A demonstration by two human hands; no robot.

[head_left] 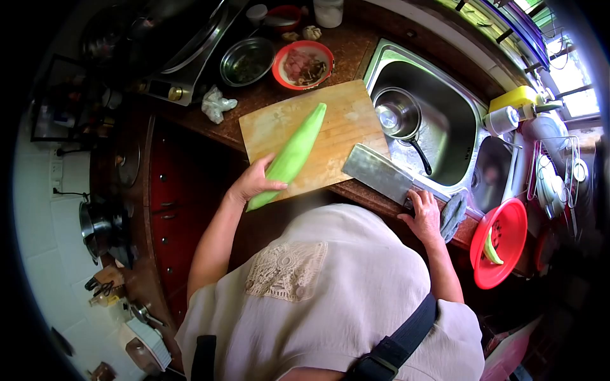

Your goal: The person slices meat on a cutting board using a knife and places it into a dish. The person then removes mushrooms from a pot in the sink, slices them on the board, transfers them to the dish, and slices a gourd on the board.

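A long pale-green gourd (297, 147), apparently peeled, lies slantwise over the wooden cutting board (349, 120), its lower end past the board's near edge. My left hand (259, 179) is closed around that lower part, the thumb lying across it. With my right hand (424, 214) I hold a cleaver (379, 174) near its handle, at the counter's front edge by the sink. Its broad blade lies flat, the far end over the board's right corner. The handle is mostly hidden under my fingers. A grey-blue cloth (454, 216) lies just right of this hand.
Behind the board stand a metal bowl (248, 61) and a red-rimmed bowl (304, 65) of sliced meat. A crumpled plastic bag (218, 105) lies to the left. The sink (445, 120) holds a saucepan (397, 114). A red basin (484, 260) with a green piece sits right.
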